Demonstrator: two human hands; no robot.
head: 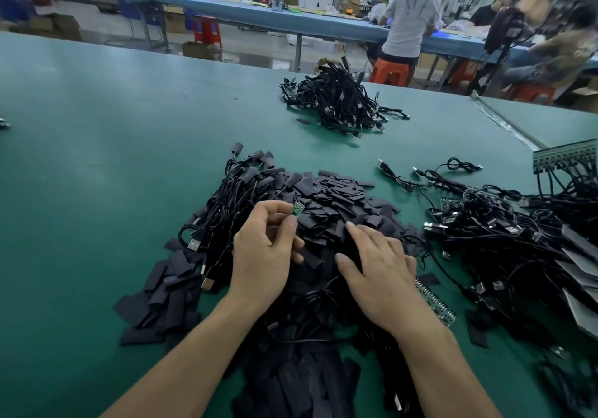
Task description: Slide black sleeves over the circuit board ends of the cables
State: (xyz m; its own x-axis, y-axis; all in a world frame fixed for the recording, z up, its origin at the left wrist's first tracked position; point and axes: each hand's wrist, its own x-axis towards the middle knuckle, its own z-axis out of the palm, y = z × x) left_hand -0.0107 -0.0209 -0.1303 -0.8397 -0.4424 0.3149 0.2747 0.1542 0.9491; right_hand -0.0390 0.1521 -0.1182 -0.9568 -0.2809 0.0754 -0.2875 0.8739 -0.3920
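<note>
My left hand [263, 249] pinches a small green circuit board [297, 209] at the end of a black cable, holding it up over the heap. A big heap of flat black sleeves [336, 197] covers the green table in front of me. My right hand [377, 265] lies on the heap with its fingers stretched out, touching the sleeves. Cables with sleeves on their ends [246, 175] lie at the heap's left rear. A tangle of black USB cables with bare boards [504, 233] spreads to the right.
A second bundle of black cables [339, 100] lies farther back on the green table [97, 159]. A strip of green boards [435, 303] lies by my right wrist. A rack of boards [566, 155] stands at the right edge. People sit at a blue bench [259, 13] behind.
</note>
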